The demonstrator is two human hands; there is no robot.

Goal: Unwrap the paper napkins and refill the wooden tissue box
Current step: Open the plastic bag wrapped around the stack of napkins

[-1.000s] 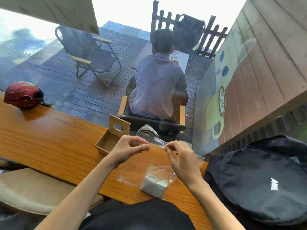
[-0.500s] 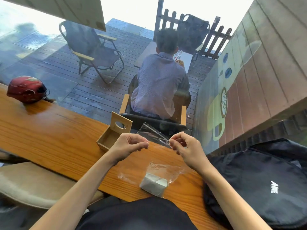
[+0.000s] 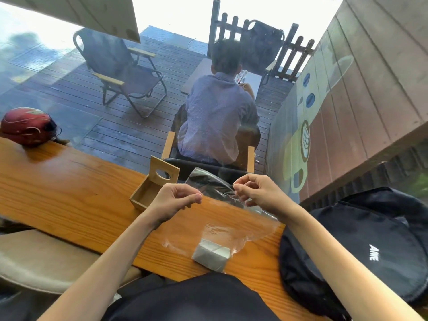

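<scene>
A clear plastic wrapper (image 3: 212,185) is stretched between my two hands above the wooden counter. My left hand (image 3: 176,200) pinches its left edge and my right hand (image 3: 259,193) pinches its right edge. Below them, near the counter's front edge, a white stack of paper napkins (image 3: 212,254) lies inside another clear wrapper (image 3: 231,230) with its mouth spread toward the right. The wooden tissue box (image 3: 148,193) stands open just left of my left hand, its lid (image 3: 164,172) with an oval slot raised upright at the far side. The box looks empty.
The long wooden counter (image 3: 58,188) runs along a window. A red helmet (image 3: 26,126) sits at its far left end. A black backpack (image 3: 361,246) fills the right end beside my right arm. Outside, a person sits with their back to me.
My hands have drawn apart, the right one moving right, spreading the clear wrapper wider between them. The napkin stack and the tissue box have stayed in place.
</scene>
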